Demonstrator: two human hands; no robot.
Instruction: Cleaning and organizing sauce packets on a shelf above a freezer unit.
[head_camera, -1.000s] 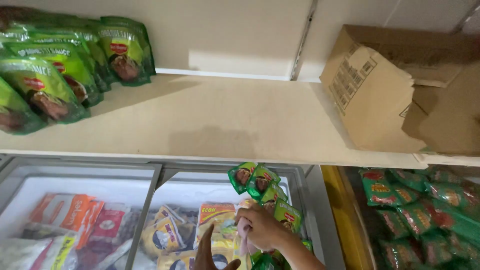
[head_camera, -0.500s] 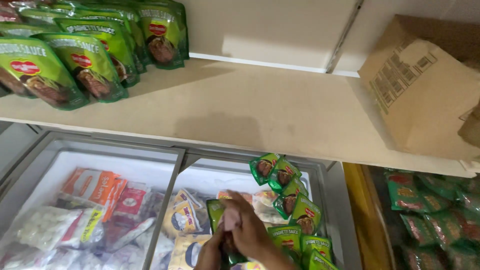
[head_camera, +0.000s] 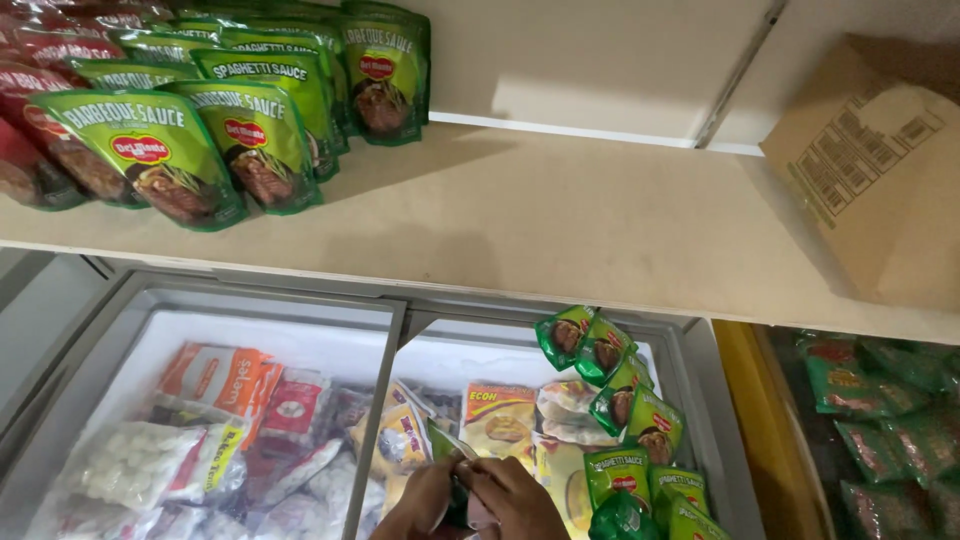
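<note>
Since the frame half a second earlier, the view has swung left and down a little: the sauce pouches on the shelf now fill more of the upper left, the box sits further right, and both hands have dropped to the bottom edge of the picture.

The left hand (head_camera: 425, 500) and right hand (head_camera: 515, 500) meet over the glass lid of the freezer (head_camera: 250, 300), fingers curled around a green pouch (head_camera: 452, 470) pinched between them. Only its top corner and a dark strip show between the fingers; the rest is hidden. Both hands are closed on it, the left from the left side, the right from above and to the right.

Just right of the hands a row of small green pouches (head_camera: 625, 400) lies on the lid, running from the freezer's back edge down to the bottom of the frame. Under the glass lie frozen packs (head_camera: 230, 400) in red, orange, white and yellow.

Above, a pale shelf (head_camera: 560, 220) carries standing green pouches (head_camera: 250, 130) at the left, with red ones (head_camera: 40, 150) beside them at the far left, and a cardboard box (head_camera: 870, 170) at the right. More green pouches (head_camera: 890, 420) lie low at the far right, beyond a yellow edge (head_camera: 745, 400).
</note>
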